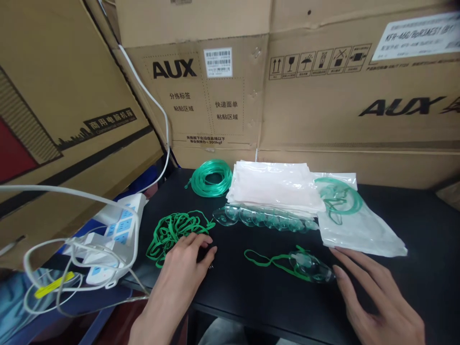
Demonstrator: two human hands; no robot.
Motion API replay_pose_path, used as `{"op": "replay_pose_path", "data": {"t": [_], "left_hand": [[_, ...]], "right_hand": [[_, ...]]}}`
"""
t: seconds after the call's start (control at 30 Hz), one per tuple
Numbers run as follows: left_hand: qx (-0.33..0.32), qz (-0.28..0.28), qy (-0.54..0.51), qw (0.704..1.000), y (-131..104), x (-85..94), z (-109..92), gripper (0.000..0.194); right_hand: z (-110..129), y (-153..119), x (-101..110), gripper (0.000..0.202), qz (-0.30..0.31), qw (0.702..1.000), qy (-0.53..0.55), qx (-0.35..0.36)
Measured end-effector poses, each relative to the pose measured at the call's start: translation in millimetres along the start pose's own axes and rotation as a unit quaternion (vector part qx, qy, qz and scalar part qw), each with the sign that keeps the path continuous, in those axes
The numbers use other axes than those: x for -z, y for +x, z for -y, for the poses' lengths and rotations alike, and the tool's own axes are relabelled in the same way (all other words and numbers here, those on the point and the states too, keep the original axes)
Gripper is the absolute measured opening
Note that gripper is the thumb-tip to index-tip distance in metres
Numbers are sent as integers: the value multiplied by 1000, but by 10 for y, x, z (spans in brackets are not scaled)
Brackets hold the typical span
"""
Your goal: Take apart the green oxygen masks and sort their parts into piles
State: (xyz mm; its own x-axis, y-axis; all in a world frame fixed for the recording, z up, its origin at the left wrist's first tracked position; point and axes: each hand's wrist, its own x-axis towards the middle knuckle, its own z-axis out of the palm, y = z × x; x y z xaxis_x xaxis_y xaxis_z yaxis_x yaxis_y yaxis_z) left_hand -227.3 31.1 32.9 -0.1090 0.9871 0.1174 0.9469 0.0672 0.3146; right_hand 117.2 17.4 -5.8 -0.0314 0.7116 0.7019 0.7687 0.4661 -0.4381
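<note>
My left hand (pixel 189 261) rests at the right edge of a tangled heap of green elastic straps (pixel 172 229). Its fingers are loosely bent with the thumb apart, and I see nothing held in it. Some tiny metallic bits (pixel 211 266) show beside its thumb, too small to name. Fingers spread, my right hand (pixel 373 292) lies at the right end of a clear oxygen mask (pixel 314 268) with a green strap looped out to the left. Its fingertips are close to the lower edge of a plastic bag (pixel 362 235) with coiled green tubing inside.
Behind the masks lies a stack of white packets (pixel 273 184). A row of nested clear masks (pixel 269 218) sits in front of it, and coiled green tubing (pixel 212 178) to its left. A power strip (pixel 122 225) with tangled white cables borders the black table (pixel 230 287). Cardboard boxes (pixel 305 129) wall the back.
</note>
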Motion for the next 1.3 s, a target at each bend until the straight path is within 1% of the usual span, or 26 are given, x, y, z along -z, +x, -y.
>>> {"op": "replay_pose_path", "data": {"t": [0.07, 0.1, 0.17, 0.23, 0.33, 0.4, 0.47, 0.53, 0.63, 0.7, 0.77, 0.8, 0.83, 0.87, 0.9, 1.0, 1.1, 1.17, 1.23, 1.3], "left_hand": [[-20, -37, 5, 999, 140, 92, -18, 4], [-32, -52, 10, 998, 246, 144, -41, 7], [-47, -73, 20, 996, 520, 240, -108, 15], [-48, -85, 24, 995, 846, 295, -182, 23], [-41, -72, 28, 996, 1300, 280, -259, 31], [-31, -46, 29, 998, 1497, 232, -281, 32], [-20, -25, 27, 999, 1591, 190, -283, 30], [-13, -18, 17, 1000, 1612, 178, -273, 28], [-13, -25, -15, 999, 1599, 215, -242, 29], [-10, -33, -43, 998, 1597, 251, -215, 28], [0, -48, -67, 997, 1598, 275, -187, 25], [4, -57, -78, 995, 1595, 279, -173, 24], [7, -66, -89, 994, 1588, 278, -161, 24], [7, -74, -100, 992, 1577, 273, -150, 23], [5, -82, -112, 990, 1562, 264, -141, 23], [-7, -99, -144, 985, 1515, 228, -125, 23], [-18, -111, -166, 980, 1494, 191, -123, 21], [-23, -116, -175, 977, 1498, 160, -123, 20], [-29, -121, -183, 975, 1507, 117, -122, 20], [-39, -125, -192, 973, 1510, 65, -120, 19]], "right_hand": [[-25, -22, -27, 33, 17, 1000, -6, 6], [-38, -30, -42, 34, 23, 1000, -9, 11], [-72, -41, -66, 36, 30, 999, -18, 23], [-122, -47, -75, 37, 28, 999, -28, 30], [-222, -66, -67, 41, 30, 998, -38, 46], [-279, -89, -61, 44, 45, 996, -38, 64], [-301, -110, -57, 45, 52, 996, -33, 67], [-280, -101, -45, 43, 39, 998, -20, 53], [-169, 44, 7, 37, 27, 999, 13, 40], [-45, 272, 36, 32, 37, 998, 43, 40], [115, 602, 6, 25, 60, 995, 77, 29], [202, 797, -48, 23, 92, 990, 108, 20], [289, 1002, -135, 22, 137, 980, 144, 1], [372, 1211, -256, 26, 198, 964, 173, -29], [450, 1418, -410, 28, 234, 955, 178, -41], [651, 1977, -1014, 32, 297, 934, 183, -72], [827, 2382, -1632, 35, 317, 928, 156, -119], [921, 2554, -1949, 36, 317, 929, 133, -137], [975, 2656, -2171, 37, 322, 928, 117, -143], [984, 2705, -2315, 37, 332, 927, 109, -137]]}}
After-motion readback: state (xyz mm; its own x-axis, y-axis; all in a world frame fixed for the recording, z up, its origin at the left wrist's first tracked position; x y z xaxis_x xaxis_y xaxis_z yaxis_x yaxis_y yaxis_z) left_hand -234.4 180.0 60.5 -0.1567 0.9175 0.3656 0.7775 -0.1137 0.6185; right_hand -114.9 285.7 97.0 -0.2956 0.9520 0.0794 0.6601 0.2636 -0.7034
